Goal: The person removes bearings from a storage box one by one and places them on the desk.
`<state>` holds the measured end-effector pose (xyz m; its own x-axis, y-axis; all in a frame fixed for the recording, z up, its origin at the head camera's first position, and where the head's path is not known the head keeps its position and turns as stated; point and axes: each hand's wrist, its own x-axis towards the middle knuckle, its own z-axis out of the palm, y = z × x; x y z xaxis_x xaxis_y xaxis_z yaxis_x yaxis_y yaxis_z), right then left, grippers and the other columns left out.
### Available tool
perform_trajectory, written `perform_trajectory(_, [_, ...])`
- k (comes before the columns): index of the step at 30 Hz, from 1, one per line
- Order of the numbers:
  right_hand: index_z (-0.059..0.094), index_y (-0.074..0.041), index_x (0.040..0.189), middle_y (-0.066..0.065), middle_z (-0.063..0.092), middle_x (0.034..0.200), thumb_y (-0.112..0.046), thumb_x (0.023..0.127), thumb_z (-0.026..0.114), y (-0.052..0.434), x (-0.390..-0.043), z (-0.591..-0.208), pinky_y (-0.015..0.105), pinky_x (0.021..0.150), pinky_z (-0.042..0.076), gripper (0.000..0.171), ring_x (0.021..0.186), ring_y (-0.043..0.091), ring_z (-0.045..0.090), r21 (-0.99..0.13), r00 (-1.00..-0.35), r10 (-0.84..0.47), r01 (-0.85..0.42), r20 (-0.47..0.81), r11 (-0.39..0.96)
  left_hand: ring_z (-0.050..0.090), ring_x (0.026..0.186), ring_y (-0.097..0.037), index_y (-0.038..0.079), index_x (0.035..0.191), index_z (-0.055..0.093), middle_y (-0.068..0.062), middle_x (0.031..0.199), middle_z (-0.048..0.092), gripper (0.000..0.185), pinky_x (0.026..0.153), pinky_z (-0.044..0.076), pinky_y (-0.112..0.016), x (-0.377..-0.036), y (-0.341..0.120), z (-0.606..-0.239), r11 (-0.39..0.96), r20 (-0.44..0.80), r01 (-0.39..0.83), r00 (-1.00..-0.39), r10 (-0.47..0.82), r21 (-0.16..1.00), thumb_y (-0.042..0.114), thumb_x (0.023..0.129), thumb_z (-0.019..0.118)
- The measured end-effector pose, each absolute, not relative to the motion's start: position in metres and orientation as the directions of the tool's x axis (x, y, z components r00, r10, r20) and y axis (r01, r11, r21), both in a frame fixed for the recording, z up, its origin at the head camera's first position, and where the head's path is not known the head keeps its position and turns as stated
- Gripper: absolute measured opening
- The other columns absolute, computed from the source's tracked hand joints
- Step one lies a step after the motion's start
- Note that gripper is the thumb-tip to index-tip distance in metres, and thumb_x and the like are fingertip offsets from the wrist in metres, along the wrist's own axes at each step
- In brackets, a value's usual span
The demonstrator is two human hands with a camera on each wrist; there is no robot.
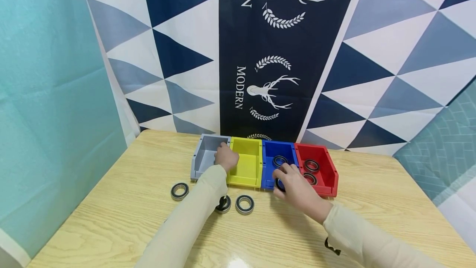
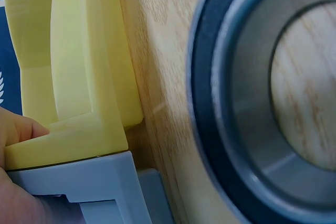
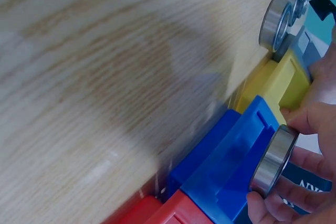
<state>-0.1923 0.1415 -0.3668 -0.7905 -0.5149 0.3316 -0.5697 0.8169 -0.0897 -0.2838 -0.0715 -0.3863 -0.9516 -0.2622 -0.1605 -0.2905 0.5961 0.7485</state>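
My left hand (image 1: 226, 157) is at the shared wall of the grey bin (image 1: 196, 163) and the yellow bin (image 1: 245, 180). Seen from the left wrist, its thumb and fingers straddle and grip those two touching side walls. Over the front of the blue bin (image 1: 266, 177), my right hand (image 1: 297, 189) holds a ball bearing (image 3: 274, 160) between thumb and fingertips, tilted on edge. Another bearing (image 1: 274, 161) lies inside the blue bin. Two more bearings (image 1: 305, 166) rest in the red bin (image 1: 330, 177), one partly hidden by the right hand.
On the wooden table in front of the bins lie three loose bearings: one left (image 1: 173, 192), one beside the left sleeve (image 1: 228, 206), one nearer the middle (image 1: 238, 204). The four-bin row stands close to a patterned cloth backdrop (image 1: 186, 53).
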Motion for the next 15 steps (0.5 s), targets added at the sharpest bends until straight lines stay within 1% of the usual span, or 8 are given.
perform_trajectory(4, [0.067,-0.013,0.094,0.002,0.059,0.092,-0.014,0.077,0.071,0.141,-0.187,-0.368,0.031,0.071,0.05,0.017,0.084,0.017,0.047,-0.079,-0.781,-0.53,-0.583,0.331,0.809,0.051,0.117,-0.039,-0.003,0.136,0.036,-0.024,0.133,0.049,0.052,0.102,0.044,-0.048,-0.284,-0.071,-0.386,0.597,-0.158,-0.289,-0.952,-0.263,0.748,0.017,0.091,0.055])
perform_trajectory(8, [0.067,-0.015,0.091,0.001,0.06,0.092,-0.015,0.077,0.073,0.14,-0.183,-0.371,0.03,0.072,0.05,0.016,0.084,0.015,0.048,-0.067,-0.757,-0.561,-0.613,0.334,0.787,0.051,0.117,-0.038,-0.002,0.136,0.037,-0.023,0.133,0.049,0.052,0.103,0.044,-0.048,-0.284,-0.071,-0.386,0.596,-0.161,-0.295,-0.95,-0.269,0.747,0.017,0.091,0.055])
perform_trajectory(13, [0.067,-0.014,0.089,-0.002,0.06,0.091,-0.014,0.076,0.073,0.139,-0.175,-0.375,0.029,0.072,0.049,0.015,0.083,0.012,0.047,-0.075,-0.722,-0.61,-0.664,0.327,0.744,0.05,0.117,-0.037,-0.001,0.136,0.036,-0.023,0.134,0.049,0.052,0.104,0.043,-0.048,-0.284,-0.071,-0.387,0.6,-0.161,-0.297,-0.949,-0.27,0.743,0.018,0.092,0.055])
perform_trajectory(15, [0.067,-0.014,0.09,-0.003,0.059,0.091,-0.015,0.075,0.073,0.138,-0.172,-0.376,0.029,0.072,0.049,0.016,0.083,0.012,0.047,-0.086,-0.719,-0.619,-0.671,0.316,0.736,0.05,0.118,-0.038,-0.002,0.137,0.036,-0.024,0.135,0.048,0.052,0.104,0.043,-0.048,-0.284,-0.071,-0.388,0.602,-0.161,-0.296,-0.95,-0.268,0.741,0.018,0.092,0.055])
